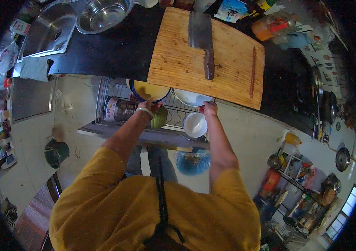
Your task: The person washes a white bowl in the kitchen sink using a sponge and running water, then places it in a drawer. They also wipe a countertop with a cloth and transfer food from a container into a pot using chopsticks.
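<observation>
Below the counter edge a pull-out wire dish rack (173,108) stands open in front of me. My left hand (149,106), with a pale bangle at the wrist, grips the near rim of a dark-blue-rimmed bowl with a yellowish inside (151,89). At the near right rim of a wide white dish (190,97), my right hand (208,108) has its fingers closed on the edge. The cutting board overhangs and hides the far part of both dishes. A small white bowl (195,125) sits just below my right hand. Beside my left hand are a green ribbed dish (159,117) and a patterned container (115,109).
A wooden cutting board (178,59) projects over the rack, with a cleaver (201,34) lying on it. On the dark counter (112,53) are a metal basin (104,15) and a sink (52,31). The rack's drawer front (112,131) crosses before my legs.
</observation>
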Demonstrator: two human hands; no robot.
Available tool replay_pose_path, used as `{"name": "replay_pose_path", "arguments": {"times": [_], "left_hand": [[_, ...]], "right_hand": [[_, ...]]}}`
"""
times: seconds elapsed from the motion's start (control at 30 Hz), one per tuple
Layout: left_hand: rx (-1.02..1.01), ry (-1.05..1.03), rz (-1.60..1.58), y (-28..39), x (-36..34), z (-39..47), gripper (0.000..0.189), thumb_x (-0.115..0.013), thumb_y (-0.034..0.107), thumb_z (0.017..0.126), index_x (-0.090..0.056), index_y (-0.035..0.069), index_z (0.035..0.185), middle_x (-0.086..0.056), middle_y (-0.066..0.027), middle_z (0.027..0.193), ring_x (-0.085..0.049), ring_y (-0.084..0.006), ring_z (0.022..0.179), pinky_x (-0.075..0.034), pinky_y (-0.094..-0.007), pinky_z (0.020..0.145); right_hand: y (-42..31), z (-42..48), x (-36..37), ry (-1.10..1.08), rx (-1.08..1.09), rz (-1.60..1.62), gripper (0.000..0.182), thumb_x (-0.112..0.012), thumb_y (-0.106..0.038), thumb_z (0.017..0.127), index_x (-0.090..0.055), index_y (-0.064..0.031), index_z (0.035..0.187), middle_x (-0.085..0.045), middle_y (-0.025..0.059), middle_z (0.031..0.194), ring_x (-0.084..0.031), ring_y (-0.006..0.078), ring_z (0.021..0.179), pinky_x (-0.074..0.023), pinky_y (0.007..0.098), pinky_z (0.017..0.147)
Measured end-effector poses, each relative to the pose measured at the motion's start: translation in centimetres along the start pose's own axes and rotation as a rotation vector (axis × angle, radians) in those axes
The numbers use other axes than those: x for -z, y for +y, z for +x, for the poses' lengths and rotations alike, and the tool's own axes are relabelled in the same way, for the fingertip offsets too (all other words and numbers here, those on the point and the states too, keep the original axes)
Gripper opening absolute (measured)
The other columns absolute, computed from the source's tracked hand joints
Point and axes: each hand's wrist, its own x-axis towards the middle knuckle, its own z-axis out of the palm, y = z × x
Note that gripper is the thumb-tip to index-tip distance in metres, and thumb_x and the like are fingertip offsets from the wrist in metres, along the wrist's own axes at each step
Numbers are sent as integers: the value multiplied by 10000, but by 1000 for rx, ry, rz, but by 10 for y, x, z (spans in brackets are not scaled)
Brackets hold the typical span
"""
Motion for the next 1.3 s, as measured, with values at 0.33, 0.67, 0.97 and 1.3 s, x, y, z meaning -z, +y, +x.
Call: {"name": "replay_pose_path", "arguments": {"times": [0.33,0.67,0.97,1.3], "left_hand": [[-124,72,32,10,-16,-39,267,-505,85,809,-453,-30,1045,-584,-175,840,-587,-310,680,-515,-356,547],[-87,121,-111,21,-9,-38,308,-519,179,825,-449,-36,1034,-580,-157,846,-574,-301,717,-507,-375,562],[-147,109,324,30,-4,-57,318,-491,207,841,-450,-65,1001,-600,-192,803,-599,-313,641,-512,-350,556],[-132,-234,630,55,10,-134,171,-504,149,824,-546,-12,865,-605,-164,760,-612,-288,620,-509,-374,530]], "right_hand": [[1,19,-23,-145,42,-12,184,-514,-55,803,-445,-36,972,-568,126,696,-563,213,477,-479,296,404],[-3,14,-31,-159,-53,129,283,-585,-15,756,-443,-6,1001,-583,152,769,-599,235,594,-528,317,511],[-5,-69,-17,-351,168,71,100,-545,-62,794,-542,28,839,-587,109,697,-584,176,588,-496,270,538],[52,-180,-26,-507,337,-159,133,-568,-73,778,-565,26,868,-592,66,712,-582,141,594,-490,246,539]]}}
